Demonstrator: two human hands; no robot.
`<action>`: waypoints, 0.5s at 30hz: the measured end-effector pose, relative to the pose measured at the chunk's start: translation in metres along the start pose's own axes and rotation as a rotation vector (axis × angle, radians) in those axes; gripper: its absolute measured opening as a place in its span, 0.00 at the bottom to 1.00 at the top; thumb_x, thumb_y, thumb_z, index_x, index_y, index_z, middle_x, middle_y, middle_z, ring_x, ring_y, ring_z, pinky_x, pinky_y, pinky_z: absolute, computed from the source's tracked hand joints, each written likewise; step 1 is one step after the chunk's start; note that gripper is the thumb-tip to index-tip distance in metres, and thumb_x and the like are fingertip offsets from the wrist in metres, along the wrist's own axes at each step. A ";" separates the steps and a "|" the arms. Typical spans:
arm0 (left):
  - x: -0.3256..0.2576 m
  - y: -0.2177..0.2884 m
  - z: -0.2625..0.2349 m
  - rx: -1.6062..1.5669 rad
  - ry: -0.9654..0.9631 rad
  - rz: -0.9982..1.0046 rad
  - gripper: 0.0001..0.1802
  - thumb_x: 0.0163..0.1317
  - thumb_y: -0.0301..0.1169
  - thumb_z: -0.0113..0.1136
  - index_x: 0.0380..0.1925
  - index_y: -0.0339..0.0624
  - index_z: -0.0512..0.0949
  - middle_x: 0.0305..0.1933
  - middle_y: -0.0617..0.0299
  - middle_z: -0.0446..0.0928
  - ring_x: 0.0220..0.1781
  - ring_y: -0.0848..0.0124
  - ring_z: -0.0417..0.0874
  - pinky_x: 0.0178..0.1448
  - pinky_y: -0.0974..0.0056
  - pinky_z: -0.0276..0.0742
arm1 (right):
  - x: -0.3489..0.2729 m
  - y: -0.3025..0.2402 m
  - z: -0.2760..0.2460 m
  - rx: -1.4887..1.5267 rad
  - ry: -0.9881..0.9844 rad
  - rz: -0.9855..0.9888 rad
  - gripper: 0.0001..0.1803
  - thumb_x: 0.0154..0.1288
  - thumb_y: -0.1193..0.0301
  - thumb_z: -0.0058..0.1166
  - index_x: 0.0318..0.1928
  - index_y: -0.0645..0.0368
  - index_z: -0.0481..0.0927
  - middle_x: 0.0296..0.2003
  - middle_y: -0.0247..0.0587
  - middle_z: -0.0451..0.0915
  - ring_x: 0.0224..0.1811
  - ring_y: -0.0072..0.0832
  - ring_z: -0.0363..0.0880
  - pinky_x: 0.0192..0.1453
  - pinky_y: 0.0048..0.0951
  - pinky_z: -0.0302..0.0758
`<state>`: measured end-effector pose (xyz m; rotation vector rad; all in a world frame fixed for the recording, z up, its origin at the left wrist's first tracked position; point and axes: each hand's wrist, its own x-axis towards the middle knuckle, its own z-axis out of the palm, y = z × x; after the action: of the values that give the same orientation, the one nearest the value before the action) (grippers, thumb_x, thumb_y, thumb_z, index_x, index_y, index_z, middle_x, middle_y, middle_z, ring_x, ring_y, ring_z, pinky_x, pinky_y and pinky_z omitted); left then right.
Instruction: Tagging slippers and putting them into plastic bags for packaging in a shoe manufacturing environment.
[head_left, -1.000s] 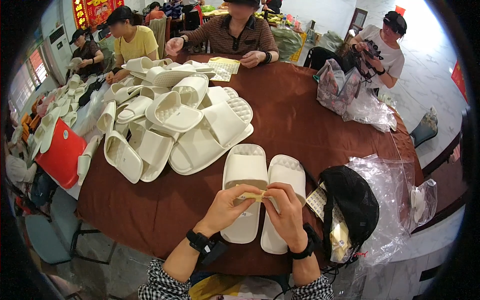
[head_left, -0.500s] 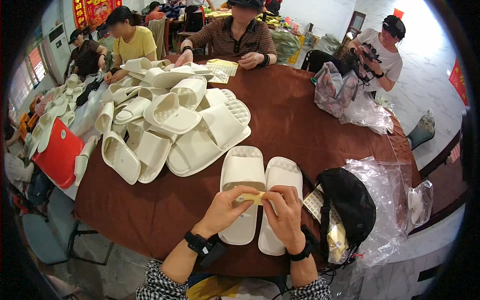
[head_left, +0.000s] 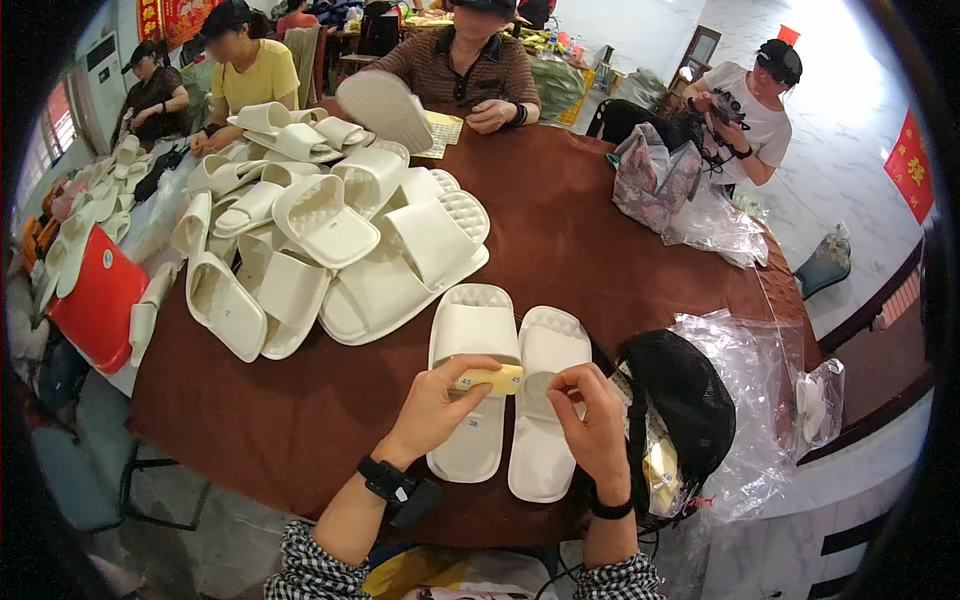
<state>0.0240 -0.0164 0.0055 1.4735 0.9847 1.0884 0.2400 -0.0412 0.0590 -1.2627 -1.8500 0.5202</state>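
Observation:
Between thumb and fingers, my left hand [head_left: 438,400] holds a yellow strip of stickers [head_left: 498,379], with small round white stickers on it. Just right of the strip, my right hand [head_left: 592,415] is pinched closed; whatever is between its fingertips is too small to make out. Below both hands lies a pair of cream slippers: the left slipper [head_left: 468,455] has a small mark on its insole, and the right slipper [head_left: 540,470] is partly covered by my right hand.
A heap of cream slippers [head_left: 350,290] fills the left of the brown-covered table [head_left: 560,220]. A black mesh bag [head_left: 690,400] and clear plastic bags [head_left: 770,370] lie at right. Across the table, a person [head_left: 460,70] lifts a slipper [head_left: 385,108]. A floral bag [head_left: 655,175] stands far right.
My right hand has come away from the yellow strip, moving right, while my left hand keeps hold of it. The person opposite has raised a slipper off the heap.

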 end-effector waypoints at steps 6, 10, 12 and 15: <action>0.000 0.008 0.002 -0.038 -0.012 -0.029 0.16 0.67 0.22 0.62 0.55 0.39 0.80 0.51 0.61 0.84 0.50 0.77 0.83 0.52 0.68 0.82 | -0.023 0.000 -0.021 -0.012 -0.165 0.256 0.05 0.68 0.77 0.58 0.40 0.67 0.77 0.36 0.49 0.82 0.33 0.38 0.85 0.38 0.34 0.79; 0.001 0.006 0.001 -0.033 0.013 -0.002 0.16 0.67 0.22 0.62 0.54 0.39 0.80 0.50 0.60 0.84 0.49 0.77 0.83 0.51 0.68 0.82 | -0.029 0.013 -0.019 -0.104 -0.280 0.243 0.06 0.67 0.75 0.57 0.40 0.65 0.77 0.34 0.51 0.81 0.37 0.45 0.83 0.41 0.40 0.77; 0.001 0.005 0.001 -0.037 0.018 -0.009 0.15 0.67 0.23 0.62 0.54 0.39 0.80 0.50 0.60 0.84 0.49 0.77 0.83 0.51 0.68 0.82 | -0.029 0.016 -0.019 -0.167 -0.300 0.201 0.06 0.67 0.74 0.56 0.40 0.64 0.76 0.34 0.51 0.81 0.38 0.48 0.83 0.42 0.43 0.77; 0.001 0.006 0.000 -0.049 0.029 -0.023 0.15 0.68 0.23 0.61 0.54 0.39 0.80 0.50 0.60 0.84 0.48 0.77 0.83 0.51 0.68 0.82 | -0.028 0.017 -0.018 -0.253 -0.313 0.157 0.07 0.68 0.72 0.55 0.40 0.63 0.76 0.35 0.52 0.81 0.41 0.52 0.81 0.45 0.46 0.76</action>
<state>0.0244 -0.0161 0.0120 1.4072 0.9869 1.1122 0.2692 -0.0615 0.0466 -1.5776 -2.1381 0.6102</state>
